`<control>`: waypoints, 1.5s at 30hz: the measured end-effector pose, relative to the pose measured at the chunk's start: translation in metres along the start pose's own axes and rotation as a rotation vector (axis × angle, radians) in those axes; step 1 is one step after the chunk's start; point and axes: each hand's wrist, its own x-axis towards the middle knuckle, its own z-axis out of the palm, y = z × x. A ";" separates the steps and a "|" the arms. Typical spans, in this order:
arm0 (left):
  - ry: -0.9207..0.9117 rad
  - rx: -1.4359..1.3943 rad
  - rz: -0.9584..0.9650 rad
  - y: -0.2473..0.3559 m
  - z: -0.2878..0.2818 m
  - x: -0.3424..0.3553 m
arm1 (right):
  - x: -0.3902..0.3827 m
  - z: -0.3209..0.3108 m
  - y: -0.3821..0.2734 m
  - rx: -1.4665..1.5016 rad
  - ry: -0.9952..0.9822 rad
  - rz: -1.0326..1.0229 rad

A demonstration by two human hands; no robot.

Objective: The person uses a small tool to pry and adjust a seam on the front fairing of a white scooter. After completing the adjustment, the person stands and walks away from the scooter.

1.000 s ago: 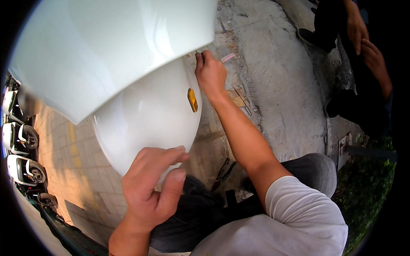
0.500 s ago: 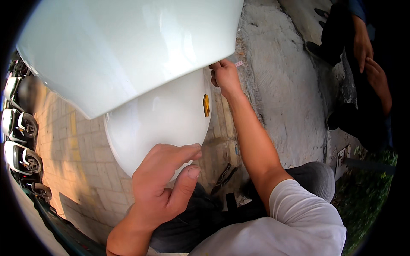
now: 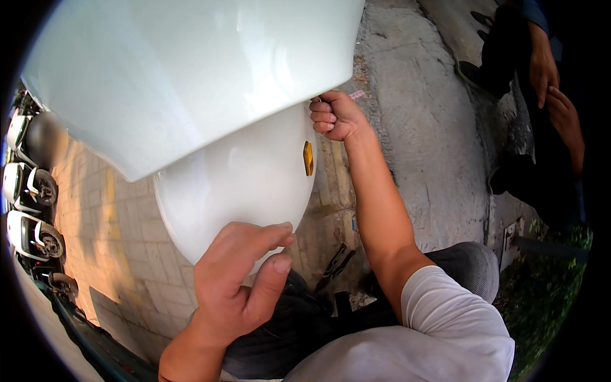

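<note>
Outdoors, hands near white panel with amber reflector

The upper panel, cut off above, partly hides the lower white panel.

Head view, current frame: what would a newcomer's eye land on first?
Probably the big glossy white panel filling the upper left, with a rounded white part below it and an amber reflector on that part's right side. Next, the hands: the left hand, open, in the lower middle, and the right hand, fingers curled, at the panel's lower edge near its right corner.
</note>
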 end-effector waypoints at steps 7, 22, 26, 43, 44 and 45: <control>0.013 -0.040 -0.033 -0.001 0.006 0.004 | -0.006 0.023 0.019 -0.524 0.397 -0.485; -0.008 -0.010 0.005 -0.001 0.000 0.000 | 0.000 -0.008 -0.003 0.050 -0.097 0.010; 0.003 -0.012 0.016 -0.003 0.002 0.004 | -0.002 0.005 0.000 -0.119 0.029 -0.072; -0.042 -0.019 -0.040 0.001 -0.001 -0.002 | -0.002 -0.001 -0.011 0.016 -0.090 0.055; -0.050 -0.016 -0.029 0.001 0.002 0.001 | -0.001 -0.003 -0.010 0.050 -0.100 0.059; -0.039 -0.028 -0.037 0.001 0.005 0.002 | 0.000 -0.005 -0.010 0.083 -0.109 0.061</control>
